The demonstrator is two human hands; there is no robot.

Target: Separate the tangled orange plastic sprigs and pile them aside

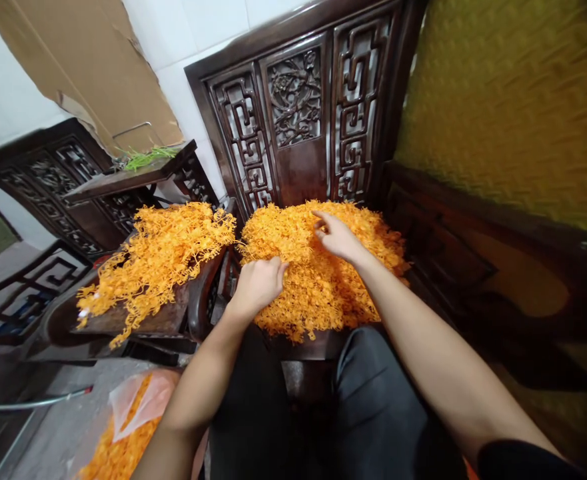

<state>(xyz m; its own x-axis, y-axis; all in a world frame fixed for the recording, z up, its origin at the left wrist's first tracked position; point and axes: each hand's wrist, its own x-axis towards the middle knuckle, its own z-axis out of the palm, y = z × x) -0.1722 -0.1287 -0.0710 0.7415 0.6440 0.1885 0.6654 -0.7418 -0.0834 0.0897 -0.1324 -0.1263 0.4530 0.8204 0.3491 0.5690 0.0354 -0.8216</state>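
Note:
A large heap of orange, frilly strands (318, 293) covers the seat of a dark carved wooden chair (300, 167). At the heap's left side is my left hand (262, 283), its fingers curled and pressed together; what they hold, if anything, is too small to make out. Over the upper middle of the heap, my right hand (337, 237) has its index finger stretched out toward the left and the other fingers bent, with nothing visible in it. A second pile of orange strands (173, 247) lies to the left and hangs over a dark wooden surface.
Green stems (148, 158) lie on a small wooden table (123, 181) at the back left, before a cardboard sheet (88, 60). A plastic bag (140, 400) with orange strands stands on the floor, lower left. A yellow-green textured surface (513, 113) rises at the right.

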